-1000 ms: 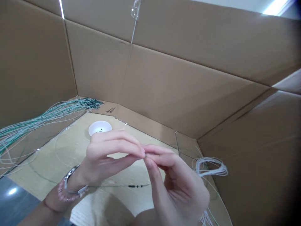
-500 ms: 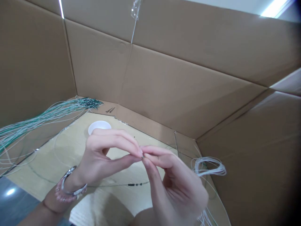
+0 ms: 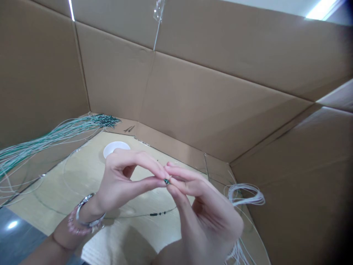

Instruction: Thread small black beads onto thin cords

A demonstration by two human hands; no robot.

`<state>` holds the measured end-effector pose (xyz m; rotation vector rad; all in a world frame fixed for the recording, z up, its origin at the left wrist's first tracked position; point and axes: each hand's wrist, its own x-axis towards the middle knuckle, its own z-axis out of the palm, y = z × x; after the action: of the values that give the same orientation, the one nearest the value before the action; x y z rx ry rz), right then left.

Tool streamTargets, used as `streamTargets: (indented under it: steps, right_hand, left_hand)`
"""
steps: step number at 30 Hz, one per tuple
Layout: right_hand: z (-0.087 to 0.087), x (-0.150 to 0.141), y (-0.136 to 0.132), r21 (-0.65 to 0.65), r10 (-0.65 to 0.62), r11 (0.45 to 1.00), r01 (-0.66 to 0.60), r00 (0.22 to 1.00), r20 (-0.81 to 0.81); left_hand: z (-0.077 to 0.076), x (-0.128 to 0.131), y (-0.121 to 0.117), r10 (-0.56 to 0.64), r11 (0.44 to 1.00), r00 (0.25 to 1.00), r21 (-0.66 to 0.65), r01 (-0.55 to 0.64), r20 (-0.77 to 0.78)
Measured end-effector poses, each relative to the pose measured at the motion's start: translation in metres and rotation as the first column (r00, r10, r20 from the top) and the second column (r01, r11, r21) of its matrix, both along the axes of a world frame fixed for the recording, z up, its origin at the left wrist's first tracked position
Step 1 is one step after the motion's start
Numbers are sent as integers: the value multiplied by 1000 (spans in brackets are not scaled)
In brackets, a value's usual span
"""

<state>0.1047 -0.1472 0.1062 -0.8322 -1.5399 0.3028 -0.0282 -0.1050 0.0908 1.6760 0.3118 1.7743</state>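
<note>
A tiny dark green piece [image 3: 167,181], too small to name for certain, shows between the meeting fingertips of both hands. My left hand [image 3: 129,173], with bracelets at its wrist, pinches it from the left. From the right, my right hand [image 3: 201,198] pinches at the same spot with thumb and fingers. Below them a thin dark cord [image 3: 129,216] runs across the tabletop, carrying a black tube [image 3: 153,214] and small black beads [image 3: 162,213]. Its right end passes behind my right hand.
A white bowl [image 3: 116,145] stands behind my left hand, partly covered by it. A bundle of green and white cords [image 3: 60,132] lies at the left, a coil of white cord [image 3: 246,195] at the right. Cardboard walls [image 3: 209,95] surround the pale board [image 3: 88,162].
The dark green piece has come into clearer view at the fingertips. My left hand's fingers have arched more, and both hands have shifted slightly left.
</note>
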Motion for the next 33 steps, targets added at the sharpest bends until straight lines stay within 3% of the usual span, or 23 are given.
streamTargets:
  steps: [4,10,15,21,24,28,33]
  right_hand:
    - [-2,1,2,-27,5,1000,-6,999,-36]
    - [0,-1,-1,-76,-16,997,23,996,85]
    - [-1,-1,-2,-78,-17,997,17,1000,4]
    - [-2,2,2,-77,0,997,4,998,59]
    - [-1,3,5,-96,-12,995,22,995,103]
    - [-1,5,6,-70,-115,989,130,974,193]
    - [1,4,7,-48,-250,962,268,938,240]
  left_hand:
    - [-1,1,3,74,996,997,57,-74,14]
    - [-2,0,5,140,988,988,55,-144,67]
    - [-1,-5,6,60,998,997,15,-60,-45]
    - [3,-13,6,27,999,982,-20,-31,-187]
    - [1,-11,5,127,992,979,30,-124,-159]
    - [-5,0,4,325,941,937,138,-308,-129]
    - [-11,14,10,435,879,896,257,-402,-90]
